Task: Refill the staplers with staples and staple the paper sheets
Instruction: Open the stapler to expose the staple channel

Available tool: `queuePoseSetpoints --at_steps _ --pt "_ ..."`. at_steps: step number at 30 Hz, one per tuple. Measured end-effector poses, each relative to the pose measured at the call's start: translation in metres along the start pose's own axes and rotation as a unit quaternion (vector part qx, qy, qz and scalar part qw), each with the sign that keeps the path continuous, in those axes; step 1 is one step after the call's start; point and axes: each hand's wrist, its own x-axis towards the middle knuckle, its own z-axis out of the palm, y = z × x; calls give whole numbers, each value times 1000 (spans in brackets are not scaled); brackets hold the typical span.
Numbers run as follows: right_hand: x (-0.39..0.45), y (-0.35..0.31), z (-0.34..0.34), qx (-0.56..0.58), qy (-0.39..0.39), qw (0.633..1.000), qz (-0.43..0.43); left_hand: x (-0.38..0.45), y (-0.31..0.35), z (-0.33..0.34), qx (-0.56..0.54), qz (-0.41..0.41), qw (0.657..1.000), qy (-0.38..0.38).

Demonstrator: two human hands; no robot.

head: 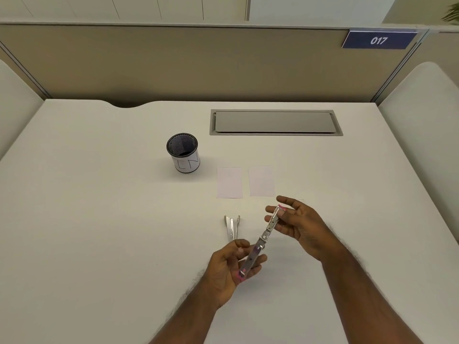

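Observation:
A pink stapler (263, 238) is swung fully open into one long strip, its metal inside facing up. My left hand (231, 266) grips its near pink end, and my right hand (298, 224) pinches the far pink end between thumb and fingers. Both hands hold it above the white desk. Several silver staple strips (232, 228) lie on the desk just left of the stapler. Two small white paper sheets, one (229, 182) left and one (261, 181) right, lie side by side beyond my hands.
A black mesh pen cup (183, 153) with a white label stands at the left of the sheets. A grey cable flap (275, 122) is set into the desk (99, 194) farther back. A beige partition closes off the rear.

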Motion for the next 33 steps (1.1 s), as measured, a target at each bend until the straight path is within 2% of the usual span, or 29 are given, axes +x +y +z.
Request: queuePoseSetpoints --at_steps 2,4,7,16,20,23,26,33 --pt "-1 -5 6 -52 -37 998 16 3 6 2 105 -23 994 2" --pt "0 -8 14 -118 -64 991 28 8 11 8 163 -19 986 -4" --pt "4 -9 25 -206 -80 975 27 13 17 20 178 8 984 -10" --pt "9 -8 36 -346 -50 937 -24 21 23 31 159 28 987 14" --pt "0 -2 33 -418 30 897 -140 21 28 32 138 41 990 1" --pt "-10 4 31 -450 14 867 -213 20 32 35 143 47 989 -4" --pt "-16 7 31 -504 -5 837 -212 19 34 36 144 49 988 -2" --pt "-23 0 38 -642 18 741 -198 17 36 37 148 33 988 -16"
